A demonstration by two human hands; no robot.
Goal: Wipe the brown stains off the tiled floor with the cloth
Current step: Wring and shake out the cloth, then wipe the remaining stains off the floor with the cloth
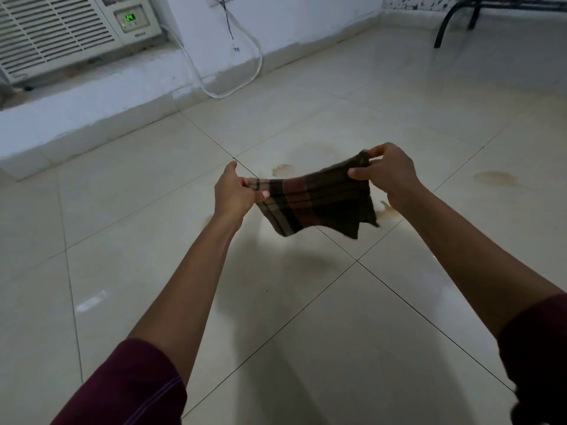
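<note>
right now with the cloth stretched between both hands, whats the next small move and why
Probably lower the cloth onto the brown stain just beyond it. Left hand and right hand hold it in the air, off the tiled floor, and the stains look unwiped.

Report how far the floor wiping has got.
Done: nothing wiped that shows. In hand: the left hand and right hand pinch the striped cloth at its ends, stretched in the air above the tiled floor. Left: brown stains remain, one beyond the cloth, one off to the right, one beside the right wrist.
</note>
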